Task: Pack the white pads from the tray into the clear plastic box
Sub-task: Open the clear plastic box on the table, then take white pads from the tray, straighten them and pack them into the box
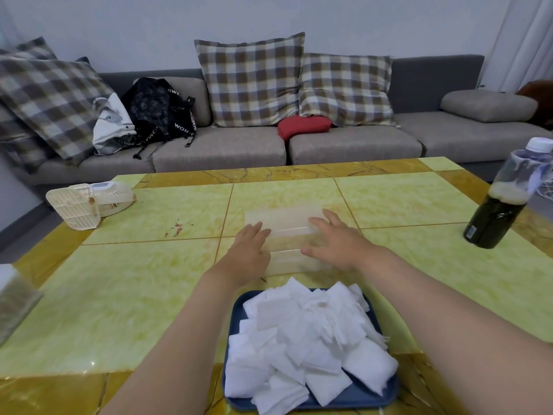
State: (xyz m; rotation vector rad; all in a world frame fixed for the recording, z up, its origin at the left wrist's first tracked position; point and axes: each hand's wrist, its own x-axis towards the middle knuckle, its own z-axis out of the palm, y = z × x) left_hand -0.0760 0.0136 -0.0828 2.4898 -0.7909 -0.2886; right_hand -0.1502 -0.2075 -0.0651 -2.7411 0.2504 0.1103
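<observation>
A clear plastic box (285, 226) lies on the yellow-green table, its lid part toward the sofa. My left hand (250, 250) rests against the box's left side with fingers nearly straight. At the right side my right hand (336, 239) touches the box, fingers spread and extended. Nearer to me stands a dark blue tray (356, 395) heaped with several white square pads (305, 339). Both forearms pass on either side of the tray. The box appears empty, though it is blurred.
A white handheld fan (89, 203) lies at the table's left. A dark bottle with a white cap (505, 199) stands at the right edge. A blurred object (13, 301) sits at the near left edge. A grey sofa with checked cushions runs behind the table.
</observation>
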